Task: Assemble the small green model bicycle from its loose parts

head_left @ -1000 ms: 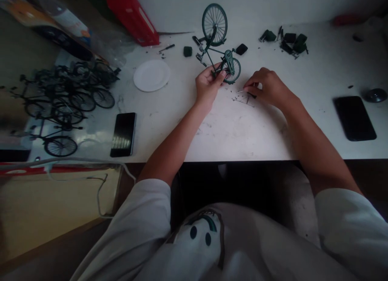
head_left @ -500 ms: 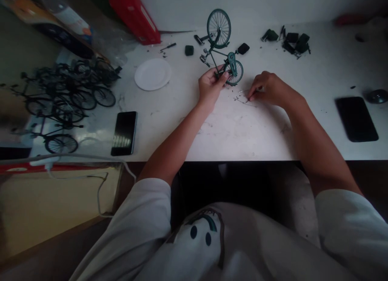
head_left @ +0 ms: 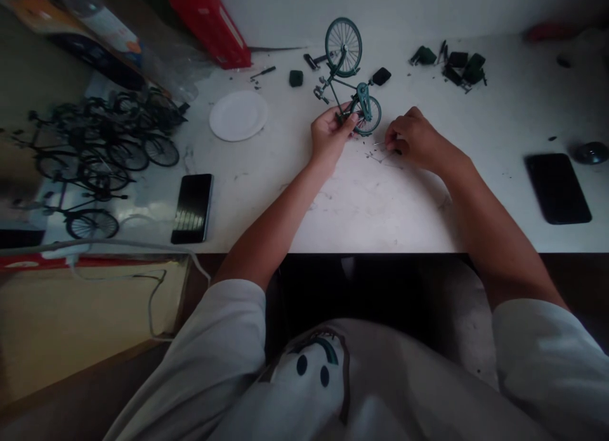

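Observation:
My left hand (head_left: pixel 332 133) is closed on a dark green model bicycle (head_left: pixel 365 98), gripping it by the near wheel. The bicycle's other spoked wheel points away toward the wall. To the right of it, my right hand (head_left: pixel 410 139) has its fingertips pinched together low over the table. Whatever is between those fingertips is too small to make out. Thin rods and tiny dark parts (head_left: pixel 379 157) lie on the tabletop just beside and below the right fingertips.
Several dark model bicycles (head_left: pixel 95 158) crowd the left side. A white plate (head_left: pixel 238 115) and a phone (head_left: pixel 192 208) lie left of my arm. Dark green pieces (head_left: pixel 457 60) are scattered at the back right. Another dark phone-like slab (head_left: pixel 557 188) is at the right, and a red box (head_left: pixel 209 22) stands behind.
My right hand has shifted slightly left and up, its fingers curling more over the small parts. My left hand and the bicycle stay nearly where they were.

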Available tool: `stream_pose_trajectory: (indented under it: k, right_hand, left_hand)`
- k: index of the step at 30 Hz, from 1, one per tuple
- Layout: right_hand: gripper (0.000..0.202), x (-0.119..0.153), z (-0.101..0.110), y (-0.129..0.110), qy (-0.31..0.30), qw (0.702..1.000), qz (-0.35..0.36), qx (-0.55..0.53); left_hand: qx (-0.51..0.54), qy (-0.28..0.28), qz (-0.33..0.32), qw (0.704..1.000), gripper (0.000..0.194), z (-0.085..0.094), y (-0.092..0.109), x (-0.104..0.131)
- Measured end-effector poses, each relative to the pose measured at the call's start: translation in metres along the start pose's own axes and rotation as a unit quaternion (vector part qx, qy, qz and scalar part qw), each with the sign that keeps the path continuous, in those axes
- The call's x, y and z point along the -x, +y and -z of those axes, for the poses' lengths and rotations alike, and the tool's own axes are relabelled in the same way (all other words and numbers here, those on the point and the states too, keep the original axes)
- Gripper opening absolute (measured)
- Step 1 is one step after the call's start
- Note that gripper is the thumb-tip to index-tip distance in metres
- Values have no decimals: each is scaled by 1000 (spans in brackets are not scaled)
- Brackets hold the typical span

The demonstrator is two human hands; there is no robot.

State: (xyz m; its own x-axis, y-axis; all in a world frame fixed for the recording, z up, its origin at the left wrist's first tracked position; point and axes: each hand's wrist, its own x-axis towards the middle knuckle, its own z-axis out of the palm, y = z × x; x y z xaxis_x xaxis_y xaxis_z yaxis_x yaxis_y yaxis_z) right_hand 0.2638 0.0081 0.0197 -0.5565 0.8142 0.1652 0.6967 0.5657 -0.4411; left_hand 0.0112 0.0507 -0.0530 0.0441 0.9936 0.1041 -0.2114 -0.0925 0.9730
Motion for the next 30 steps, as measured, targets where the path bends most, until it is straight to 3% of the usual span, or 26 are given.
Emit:
stream_pose_trajectory:
  k: [7,15,21,30]
  right_hand:
    - [18,0,6,-6,26,999,9,-41]
    - [29,12,30,9,-26,999,5,-42]
    - [29,12,25,7,-48,999,-1,-21]
    - [23,7,17,-7,-36,999,-18,-11]
  left_hand:
    - [7,6,17,1000,46,-6,9,6]
    - [-7,14,29,999,34,-9,19,11]
    - [-25,22,33,999,33,-11,24,14]
    - [2,18,13,1000,31,-4,14,9]
